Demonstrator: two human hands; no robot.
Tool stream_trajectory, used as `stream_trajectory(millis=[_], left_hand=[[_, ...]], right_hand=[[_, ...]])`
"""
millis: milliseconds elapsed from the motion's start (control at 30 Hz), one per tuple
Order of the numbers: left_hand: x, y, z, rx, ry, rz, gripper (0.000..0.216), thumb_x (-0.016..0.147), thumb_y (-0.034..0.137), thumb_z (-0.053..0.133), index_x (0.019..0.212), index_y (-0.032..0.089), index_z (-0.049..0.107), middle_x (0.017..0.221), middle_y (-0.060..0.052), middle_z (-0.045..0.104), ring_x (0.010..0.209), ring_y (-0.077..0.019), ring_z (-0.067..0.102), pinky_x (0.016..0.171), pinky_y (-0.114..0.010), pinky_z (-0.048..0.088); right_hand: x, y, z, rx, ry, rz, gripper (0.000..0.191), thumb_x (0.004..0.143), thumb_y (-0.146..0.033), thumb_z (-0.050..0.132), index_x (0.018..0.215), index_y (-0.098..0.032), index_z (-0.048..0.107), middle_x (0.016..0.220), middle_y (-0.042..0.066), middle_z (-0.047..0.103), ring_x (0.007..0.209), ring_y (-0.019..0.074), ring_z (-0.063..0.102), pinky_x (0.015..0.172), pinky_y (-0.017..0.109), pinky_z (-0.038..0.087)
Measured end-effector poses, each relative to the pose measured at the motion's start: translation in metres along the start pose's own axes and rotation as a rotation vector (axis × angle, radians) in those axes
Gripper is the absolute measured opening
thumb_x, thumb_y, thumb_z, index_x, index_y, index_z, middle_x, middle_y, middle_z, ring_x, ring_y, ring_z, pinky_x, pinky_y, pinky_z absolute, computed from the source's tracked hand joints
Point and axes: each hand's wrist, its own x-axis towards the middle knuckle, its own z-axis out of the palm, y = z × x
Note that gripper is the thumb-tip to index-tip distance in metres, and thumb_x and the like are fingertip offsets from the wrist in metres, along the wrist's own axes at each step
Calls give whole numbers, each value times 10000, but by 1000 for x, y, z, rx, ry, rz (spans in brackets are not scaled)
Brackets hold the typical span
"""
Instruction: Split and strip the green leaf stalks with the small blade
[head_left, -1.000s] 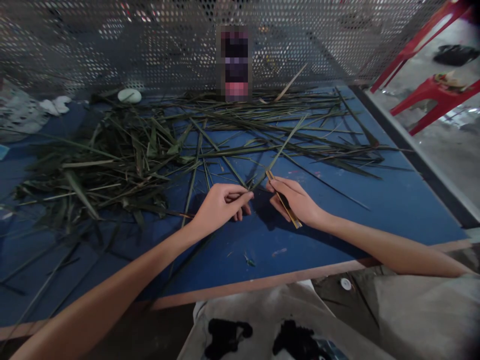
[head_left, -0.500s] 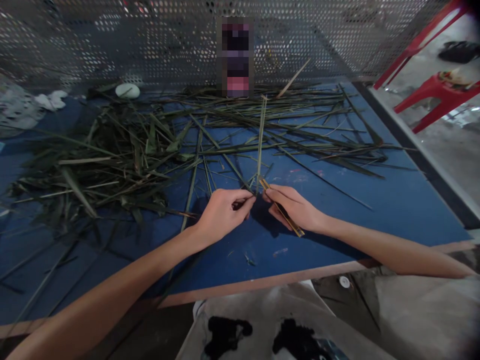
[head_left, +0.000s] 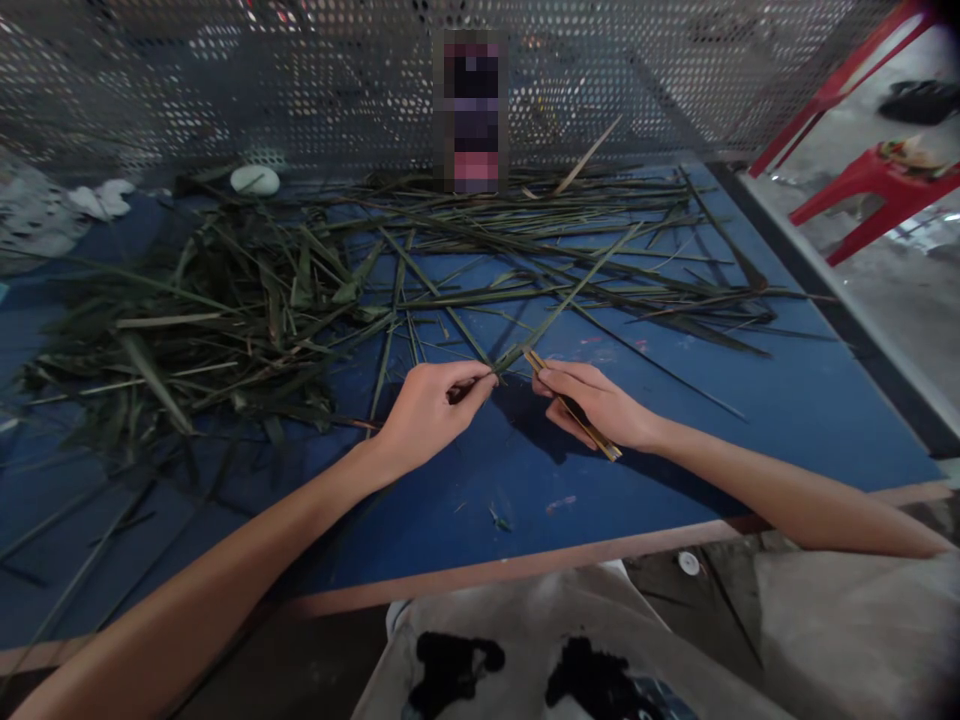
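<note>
Between the thumb and fingers of my left hand [head_left: 435, 405] is pinched one end of a green leaf strip [head_left: 577, 290]. That strip slants up and to the right, over other strips. My right hand [head_left: 596, 405] is closed round a slim, gold-yellow tool [head_left: 592, 432] with a dark line along it. Its kind I cannot make out. The tool's upper tip lies close to the strip, just right of my left fingertips; whether it touches I cannot tell. A heap of dark green leaf pieces [head_left: 255, 320] is left of my left hand.
Long green strips [head_left: 480, 230] lie across the back of the blue table [head_left: 450, 540]. A perforated metal panel [head_left: 315, 90] rises behind them, with a white oval object [head_left: 255, 181] at its foot. A red stool [head_left: 877, 185] stands off to the right.
The leaf strip has swung from upright to a slant toward the upper right. My left hand has shifted slightly left and up; my right hand, still round the tool, has moved slightly right.
</note>
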Motion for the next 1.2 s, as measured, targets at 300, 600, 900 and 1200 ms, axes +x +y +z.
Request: stream_trajectory(millis=[300,600,900,1200], left_hand=[[1,-2,2,61,53,114,286,901,336,513,748,159,678,588,-10,613,461,-87,449,465,-219,333],[3,0,7,-49,-16,49,271,899,329,518,763,157,677,520,19,527,458,-79,426,454,-206,323],[2,9,2,-329,-144,-162,210,871,335,568,876,153,674,598,-6,591,538,-103,543,511,-208,432],[-2,9,2,-271,-208,-200,405,912,389,521,1227,154,618,472,25,583,414,-102,529,464,-211,443]], right_hand=[[-2,-1,3,23,-71,57,252,984,-355,337,786,-210,392,331,-100,387,232,79,335,248,152,221],[-5,2,11,1,-130,67,263,983,-387,348,797,-208,393,360,-105,401,250,70,343,256,153,237],[-1,-4,11,65,7,13,253,979,-359,333,782,-214,397,331,-102,370,239,80,305,276,179,192],[5,-2,-1,112,313,-188,273,959,-424,415,935,-189,552,358,-89,379,318,76,301,385,202,252]])
